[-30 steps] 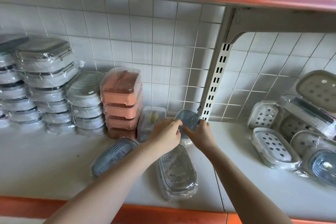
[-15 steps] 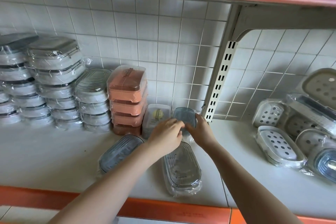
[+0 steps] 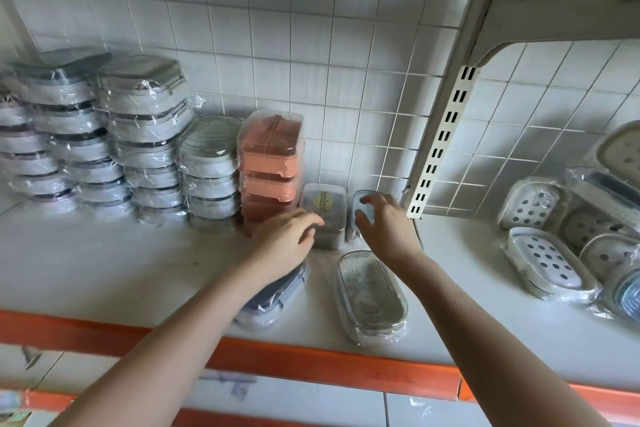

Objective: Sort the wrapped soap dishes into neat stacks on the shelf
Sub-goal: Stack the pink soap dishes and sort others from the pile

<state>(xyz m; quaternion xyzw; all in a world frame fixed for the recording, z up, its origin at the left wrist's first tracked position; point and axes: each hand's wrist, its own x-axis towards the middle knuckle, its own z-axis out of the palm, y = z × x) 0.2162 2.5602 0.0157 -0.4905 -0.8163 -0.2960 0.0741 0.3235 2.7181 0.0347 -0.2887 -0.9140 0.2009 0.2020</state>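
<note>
I judged the wrapped soap dishes light, stiff plastic under slippery film — best taken by the long edges, not the loose wrap. Tall stacks (image 3: 145,135) stood far left on the white shelf (image 3: 104,263) against a tiled wall (image 3: 311,62), with an orange stack (image 3: 270,170) right of them. More dishes lay jumbled (image 3: 554,236) at the right, past the slotted post (image 3: 443,146). Two lay flat near the front edge: a clear dish (image 3: 372,295) and a dark one (image 3: 273,302). My left hand (image 3: 284,243) rested, fingers loosely curled, at the small box (image 3: 327,215); my right hand (image 3: 388,222), fingers spread, touched an upright dish (image 3: 360,204) — gripping nothing that I could tell.
</note>
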